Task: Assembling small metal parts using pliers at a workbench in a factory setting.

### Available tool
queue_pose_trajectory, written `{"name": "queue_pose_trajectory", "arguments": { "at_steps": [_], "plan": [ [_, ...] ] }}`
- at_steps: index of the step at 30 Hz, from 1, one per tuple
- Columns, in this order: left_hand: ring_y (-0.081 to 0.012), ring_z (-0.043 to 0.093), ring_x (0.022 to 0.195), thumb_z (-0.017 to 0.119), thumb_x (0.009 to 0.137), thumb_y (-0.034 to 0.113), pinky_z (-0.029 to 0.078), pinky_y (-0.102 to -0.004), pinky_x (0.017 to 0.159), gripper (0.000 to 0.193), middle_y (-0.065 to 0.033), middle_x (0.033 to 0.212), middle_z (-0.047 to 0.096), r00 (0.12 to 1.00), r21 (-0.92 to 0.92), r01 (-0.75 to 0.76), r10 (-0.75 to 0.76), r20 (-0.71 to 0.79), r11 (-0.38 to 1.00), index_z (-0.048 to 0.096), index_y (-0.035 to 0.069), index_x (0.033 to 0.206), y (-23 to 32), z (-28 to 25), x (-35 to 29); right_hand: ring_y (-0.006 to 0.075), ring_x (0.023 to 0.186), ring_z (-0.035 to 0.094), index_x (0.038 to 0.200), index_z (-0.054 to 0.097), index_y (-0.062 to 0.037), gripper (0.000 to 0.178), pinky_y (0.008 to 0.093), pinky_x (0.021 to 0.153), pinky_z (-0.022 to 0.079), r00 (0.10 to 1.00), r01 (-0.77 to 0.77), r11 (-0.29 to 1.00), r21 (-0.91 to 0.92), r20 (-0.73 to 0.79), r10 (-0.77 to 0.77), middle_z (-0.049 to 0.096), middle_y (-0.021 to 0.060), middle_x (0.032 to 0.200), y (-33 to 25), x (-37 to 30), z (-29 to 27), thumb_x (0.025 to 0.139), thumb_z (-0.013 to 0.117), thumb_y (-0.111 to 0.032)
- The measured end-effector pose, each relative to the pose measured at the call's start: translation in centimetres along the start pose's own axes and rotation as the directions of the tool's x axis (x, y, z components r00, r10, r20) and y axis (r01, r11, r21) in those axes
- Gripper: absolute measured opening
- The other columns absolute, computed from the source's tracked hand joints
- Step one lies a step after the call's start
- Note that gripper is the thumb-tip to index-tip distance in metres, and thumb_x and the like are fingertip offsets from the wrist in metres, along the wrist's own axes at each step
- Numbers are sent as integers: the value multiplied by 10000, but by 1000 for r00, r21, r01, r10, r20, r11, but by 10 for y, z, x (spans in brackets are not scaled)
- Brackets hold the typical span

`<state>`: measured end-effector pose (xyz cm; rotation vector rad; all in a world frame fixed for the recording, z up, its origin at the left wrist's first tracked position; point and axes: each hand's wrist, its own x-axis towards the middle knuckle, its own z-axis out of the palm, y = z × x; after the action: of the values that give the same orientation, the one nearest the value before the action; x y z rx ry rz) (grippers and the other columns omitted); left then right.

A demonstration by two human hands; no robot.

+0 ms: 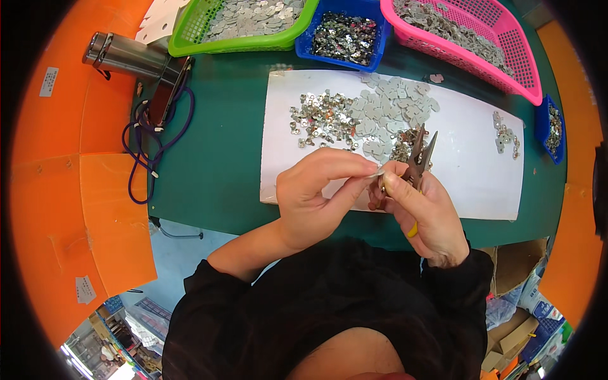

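My left hand (313, 196) pinches a small flat grey piece (378, 171) between thumb and forefinger, over the near edge of a white board (468, 183). Right beside it, the thumb and forefinger of my right hand (430, 212) meet at the same piece. Long-nosed pliers (416, 159) with yellow handles rest in my right hand, jaws apart and tips pointing away from me. Just beyond my hands lie a heap of shiny metal fittings (320, 117), a heap of flat grey pieces (399, 104) and a smaller heap of metal bits (402, 145), partly hidden by the pliers.
Along the green table's (215, 158) far side stand a green basket (237, 45), a blue tray (339, 60) and a pink basket (456, 60), all filled with small parts. A steel flask (133, 57) with purple cord (158, 155) lies left. A small blue bin (543, 130) sits right.
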<state>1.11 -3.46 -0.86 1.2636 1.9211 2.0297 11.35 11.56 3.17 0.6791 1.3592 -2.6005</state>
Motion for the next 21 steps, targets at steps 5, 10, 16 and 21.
{"name": "queue_pose_trajectory", "arguments": {
  "at_steps": [5,10,16,21],
  "plan": [
    [-174,704,867,694,778,-181,557,-294,806,323,-145,919,721,997,211,-74,72,14,975,631,-52,1067,7,5,0,132,864,570,1017,578,-50,229,332,819,473,1000,3,1000,-12,-29,-4,599,29,919,3,3,-3,995,603,-277],
    [-170,712,847,702,769,-179,543,-279,814,442,-142,891,733,994,258,-89,100,-32,962,561,-76,1175,1,7,-5,127,849,576,1007,578,-60,219,332,818,475,998,-1,1000,-24,-67,-1,599,20,914,4,6,1,995,602,-277],
    [-163,707,844,703,769,-172,531,-266,819,478,-141,876,731,995,317,-76,91,-35,945,536,-70,1205,-1,9,-5,117,831,573,1012,586,-60,210,320,814,470,993,-26,1000,-10,-113,25,601,18,911,4,11,2,995,598,-269],
    [-152,688,848,694,827,-122,554,-278,795,301,-134,958,709,897,-81,434,-439,-48,897,609,-63,1110,12,7,8,95,816,543,974,600,-54,189,274,778,439,990,43,983,-178,-122,-66,589,4,877,-1,9,-2,993,593,-242]
  ]
}}
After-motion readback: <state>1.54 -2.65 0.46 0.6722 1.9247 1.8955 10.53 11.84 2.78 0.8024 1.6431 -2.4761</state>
